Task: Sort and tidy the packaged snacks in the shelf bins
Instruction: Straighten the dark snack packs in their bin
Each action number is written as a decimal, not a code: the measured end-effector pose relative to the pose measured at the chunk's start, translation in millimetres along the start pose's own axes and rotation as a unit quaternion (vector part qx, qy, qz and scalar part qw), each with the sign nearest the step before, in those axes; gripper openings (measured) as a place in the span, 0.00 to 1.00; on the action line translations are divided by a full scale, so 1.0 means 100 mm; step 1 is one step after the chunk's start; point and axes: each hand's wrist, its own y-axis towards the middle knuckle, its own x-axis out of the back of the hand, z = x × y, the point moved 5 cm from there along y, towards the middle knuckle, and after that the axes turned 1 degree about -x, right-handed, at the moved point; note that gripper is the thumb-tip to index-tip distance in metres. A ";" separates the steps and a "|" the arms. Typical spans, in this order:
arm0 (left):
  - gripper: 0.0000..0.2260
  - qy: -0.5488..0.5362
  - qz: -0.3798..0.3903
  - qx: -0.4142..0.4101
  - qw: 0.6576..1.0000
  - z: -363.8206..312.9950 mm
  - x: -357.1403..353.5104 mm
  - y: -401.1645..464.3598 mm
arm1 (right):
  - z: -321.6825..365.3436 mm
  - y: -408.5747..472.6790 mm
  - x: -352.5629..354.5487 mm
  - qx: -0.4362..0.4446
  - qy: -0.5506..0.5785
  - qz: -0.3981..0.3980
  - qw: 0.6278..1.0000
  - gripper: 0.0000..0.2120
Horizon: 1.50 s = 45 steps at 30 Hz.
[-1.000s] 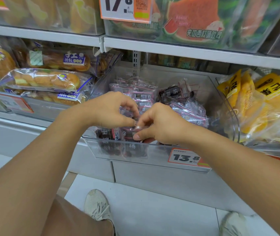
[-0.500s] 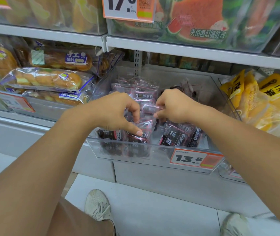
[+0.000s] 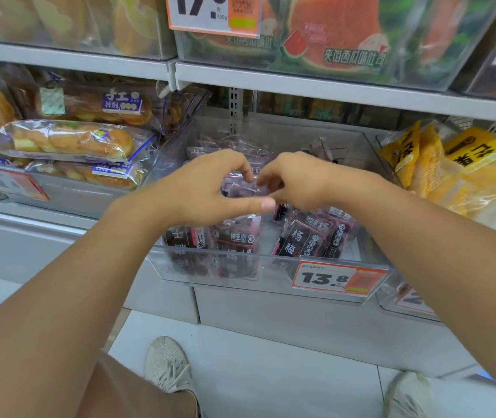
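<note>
A clear plastic bin [image 3: 274, 274] on the middle shelf holds several small dark plum snack packets [image 3: 307, 239], some upright at the front and pinkish ones lying further back [image 3: 225, 146]. Both my hands are over the middle of the bin. My left hand [image 3: 204, 188] curls its forefinger above and its thumb below a small clear-pink packet [image 3: 240, 188]. My right hand [image 3: 304, 179] meets it from the right and pinches the same packet's right edge with its fingertips. The packet is blurred and partly hidden by the fingers.
A bin of bagged bread rolls [image 3: 68, 143] stands to the left and yellow snack bags [image 3: 452, 167] to the right. The upper shelf edge [image 3: 301, 86] overhangs the bin, with watermelon toast packs [image 3: 340, 40] above. A 13.8 price tag [image 3: 325, 279] hangs at the front. My shoes [image 3: 168, 366] are below.
My right hand rose from the bin's front to its middle, picked up a packet and brought it left. My left hand lifted off the front packets to meet it.
</note>
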 end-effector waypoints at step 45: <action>0.33 0.109 -0.036 0.021 0.993 -0.03 -0.35 0.78 | -0.88 0.62 0.49 -0.198 0.092 -0.182 0.959 0.13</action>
